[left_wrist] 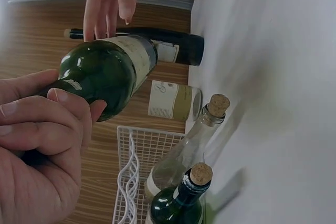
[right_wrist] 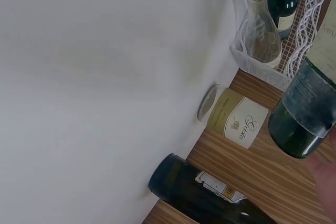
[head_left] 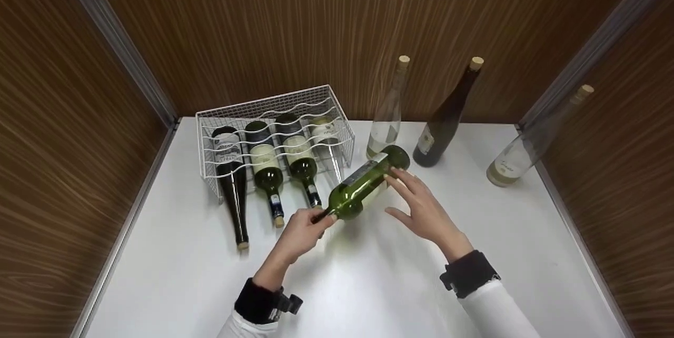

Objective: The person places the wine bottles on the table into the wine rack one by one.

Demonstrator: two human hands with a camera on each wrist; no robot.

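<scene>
A green wine bottle (head_left: pixel 368 180) is held tilted above the white surface, its neck toward me on the left and its base away to the right. My left hand (head_left: pixel 301 235) grips it by the neck, which is mostly hidden; in the left wrist view the fingers wrap that neck. My right hand (head_left: pixel 425 211) is beside the lower body, fingers extended, fingertips at the glass near the base. Whether they press on it cannot be told. In the right wrist view the bottle's base (right_wrist: pixel 299 135) shows, with the right hand (right_wrist: pixel 324 177) partly in frame.
A white wire rack (head_left: pixel 263 99) at the back left holds several corked bottles lying neck forward, including a dark bottle (head_left: pixel 235 190). Behind the held bottle stand a clear bottle (head_left: pixel 388 111) and a dark bottle (head_left: pixel 445 122). Another clear bottle (head_left: pixel 526 148) stands near the right wall.
</scene>
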